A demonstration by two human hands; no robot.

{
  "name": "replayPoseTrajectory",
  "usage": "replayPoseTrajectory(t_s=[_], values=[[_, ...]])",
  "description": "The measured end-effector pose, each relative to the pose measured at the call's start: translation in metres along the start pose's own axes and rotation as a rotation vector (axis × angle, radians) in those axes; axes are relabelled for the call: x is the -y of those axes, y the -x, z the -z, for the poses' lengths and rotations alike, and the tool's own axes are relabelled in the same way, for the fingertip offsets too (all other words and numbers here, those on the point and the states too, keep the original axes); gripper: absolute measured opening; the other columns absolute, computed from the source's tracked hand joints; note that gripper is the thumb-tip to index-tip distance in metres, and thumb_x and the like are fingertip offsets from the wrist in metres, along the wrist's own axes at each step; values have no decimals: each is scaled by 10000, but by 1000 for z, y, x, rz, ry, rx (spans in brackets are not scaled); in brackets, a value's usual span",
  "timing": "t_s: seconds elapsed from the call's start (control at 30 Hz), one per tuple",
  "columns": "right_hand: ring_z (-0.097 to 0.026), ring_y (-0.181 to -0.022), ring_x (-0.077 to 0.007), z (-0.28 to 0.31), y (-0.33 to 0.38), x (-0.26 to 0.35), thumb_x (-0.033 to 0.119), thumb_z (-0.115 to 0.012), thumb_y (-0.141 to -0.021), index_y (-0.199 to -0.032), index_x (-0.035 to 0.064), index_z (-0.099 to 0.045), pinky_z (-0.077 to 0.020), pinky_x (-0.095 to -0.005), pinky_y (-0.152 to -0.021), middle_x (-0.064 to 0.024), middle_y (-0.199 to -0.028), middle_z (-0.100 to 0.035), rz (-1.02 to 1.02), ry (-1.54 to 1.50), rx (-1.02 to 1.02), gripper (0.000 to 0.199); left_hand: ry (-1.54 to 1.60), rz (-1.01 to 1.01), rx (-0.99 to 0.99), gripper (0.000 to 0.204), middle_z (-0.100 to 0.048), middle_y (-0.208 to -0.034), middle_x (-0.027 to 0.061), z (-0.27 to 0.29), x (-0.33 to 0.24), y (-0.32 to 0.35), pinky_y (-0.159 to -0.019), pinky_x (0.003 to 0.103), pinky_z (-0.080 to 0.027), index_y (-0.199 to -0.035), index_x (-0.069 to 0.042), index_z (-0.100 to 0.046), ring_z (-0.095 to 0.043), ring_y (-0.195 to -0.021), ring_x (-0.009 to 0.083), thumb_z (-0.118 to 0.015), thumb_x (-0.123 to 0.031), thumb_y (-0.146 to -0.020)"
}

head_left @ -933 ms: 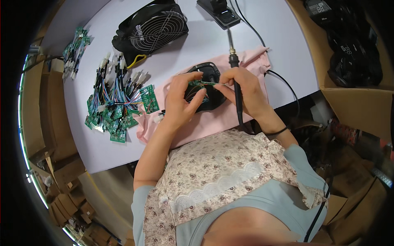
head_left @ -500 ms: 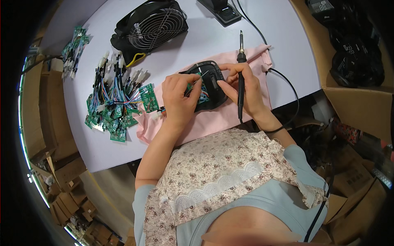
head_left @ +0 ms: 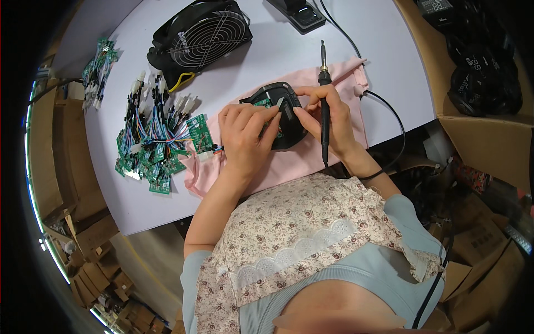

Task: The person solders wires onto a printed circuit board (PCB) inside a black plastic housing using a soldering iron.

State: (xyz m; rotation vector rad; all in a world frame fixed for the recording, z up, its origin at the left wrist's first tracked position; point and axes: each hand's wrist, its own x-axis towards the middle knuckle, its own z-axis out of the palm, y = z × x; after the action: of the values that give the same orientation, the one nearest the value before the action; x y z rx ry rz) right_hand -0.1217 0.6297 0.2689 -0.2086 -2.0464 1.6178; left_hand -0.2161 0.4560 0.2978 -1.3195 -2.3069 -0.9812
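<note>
A black plastic housing [head_left: 290,124] lies on the pink cloth [head_left: 267,170], with a green circuit board [head_left: 262,103] partly visible inside it. Over the board, my left hand [head_left: 245,129] has thumb and forefinger pinched at a small greyish piece too small to name; the hand hides much of the board and its wires. My right hand [head_left: 334,119] keeps a soldering iron [head_left: 325,119] between its fingers, tip pointing away from me. Its thumb and forefinger also touch the housing's right edge.
Left of the cloth lies a heap of wired circuit boards [head_left: 158,150], with a smaller bunch [head_left: 100,69] farther back. A black fan [head_left: 206,36] and a black stand [head_left: 300,15] are at the back. The iron's cable [head_left: 397,119] loops right, near a cardboard box [head_left: 484,142] of black units.
My left fingertips have moved slightly right, from the board toward the middle of the housing, with the small piece. My right hand stays nearly still with the iron.
</note>
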Motion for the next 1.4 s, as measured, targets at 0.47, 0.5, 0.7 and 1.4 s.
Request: replayPoseTrajectory(t_s=[0.47, 0.5, 0.7, 1.4], values=[[-617, -675, -98, 0, 2, 1, 24, -770, -849, -1041, 28, -575, -502, -248, -613, -37, -883, -654, 4, -1, -3, 273, -27, -62, 33, 209, -703, -891, 12, 2, -9, 1, -857, 383, -441, -953, -104, -748, -629, -879, 224, -821, -94, -757], [-617, -675, -98, 0, 1, 1, 24, -770, -849, -1041, 28, -575, -502, -248, -613, -37, -883, -654, -1, -2, -2, 273, -25, -58, 52, 217, -701, -893, 12, 1, -9, 2, -858, 385, -439, -960, -104, -750, -627, -883, 224, -827, -114, -757], [-620, -676, -101, -1, 1, 0, 24, -769, -849, -1078, 26, -606, -499, -246, -612, -30, -834, -623, 44, 31, -14, 282, -17, -41, 102, 249, -698, -900, 7, 1, -13, 1, -876, 399, -427, -976, -103, -752, -624, -885, 226, -836, -193, -760], [-661, -702, -94, -1, 0, -1, 33, -754, -873, -1145, 31, -629, -500, -231, -625, -19, -843, -579, 3, -4, 27, 300, -10, -49, 170, 251, -742, -1140, -6, 1, -4, 5, -1061, 458, -400, -1028, -125, -751, -649, -1111, 221, -817, -178, -792]])
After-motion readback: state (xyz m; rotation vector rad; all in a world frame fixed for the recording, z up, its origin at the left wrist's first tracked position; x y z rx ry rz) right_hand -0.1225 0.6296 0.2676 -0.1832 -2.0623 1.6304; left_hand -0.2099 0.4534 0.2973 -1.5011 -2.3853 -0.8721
